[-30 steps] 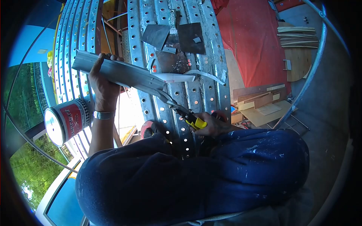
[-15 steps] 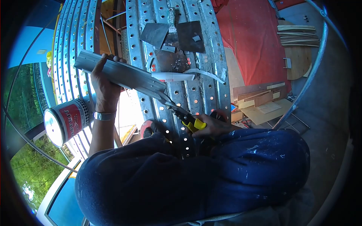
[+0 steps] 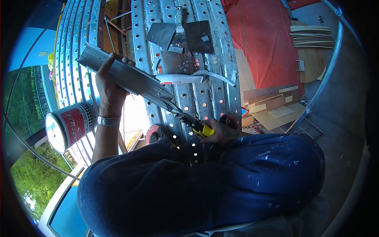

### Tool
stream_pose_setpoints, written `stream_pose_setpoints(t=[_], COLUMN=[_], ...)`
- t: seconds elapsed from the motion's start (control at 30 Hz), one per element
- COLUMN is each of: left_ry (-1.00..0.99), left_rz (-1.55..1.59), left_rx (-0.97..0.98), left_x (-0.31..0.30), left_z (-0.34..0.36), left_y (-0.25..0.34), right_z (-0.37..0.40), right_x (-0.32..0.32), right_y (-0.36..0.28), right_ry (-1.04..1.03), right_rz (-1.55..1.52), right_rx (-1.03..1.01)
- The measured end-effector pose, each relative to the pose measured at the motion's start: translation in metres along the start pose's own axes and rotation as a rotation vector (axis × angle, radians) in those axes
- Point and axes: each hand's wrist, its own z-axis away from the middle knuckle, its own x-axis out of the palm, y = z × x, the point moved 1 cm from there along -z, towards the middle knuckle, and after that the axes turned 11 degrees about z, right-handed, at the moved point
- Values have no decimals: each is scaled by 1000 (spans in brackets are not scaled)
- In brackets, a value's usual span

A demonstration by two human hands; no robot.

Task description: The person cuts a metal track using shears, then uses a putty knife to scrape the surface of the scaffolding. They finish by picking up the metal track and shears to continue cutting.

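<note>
My left hand [image 3: 110, 81] is closed around a long grey metal profile [image 3: 134, 79], thumb on its upper face. The profile slants down from upper left toward the middle. In my right hand [image 3: 223, 132] are tin snips [image 3: 191, 121] with yellow handles, their blades at the profile's lower right end. The handles look squeezed closer together. Beyond the profile, two dark flat sheet pieces [image 3: 199, 36] and a small metal offcut [image 3: 175, 49] lie on the perforated metal plank [image 3: 221, 102]. A white strip [image 3: 181, 79] lies just past the profile.
A paint can [image 3: 69, 126] stands at the left on another perforated plank [image 3: 75, 35]. To the right are a red sheet [image 3: 260, 47], wood offcuts [image 3: 276, 106], stacked thin boards [image 3: 312, 36] and a slanting metal pole [image 3: 325, 79]. My knees are close below my hands.
The snips' yellow handles have closed together in my right hand, with the blades still at the profile's end. The profile has tilted slightly steeper in my left hand.
</note>
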Motion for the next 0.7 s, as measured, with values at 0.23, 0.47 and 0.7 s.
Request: stream_pose_setpoints(t=[0.23, 0.47, 0.7], left_ry=[-31, 20, 5], left_rz=[-35, -70, -149], left_rx=[-27, -11, -4], left_x=[-1, 0, 5], left_z=[-5, 1, 4], left_y=[1, -8, -7], right_z=[-2, 8, 1], right_x=[-5, -7, -5], right_y=[4, -8, -4], right_ry=[-75, -121, -162], right_rz=[26, -19, -30], right_rx=[16, 204, 85])
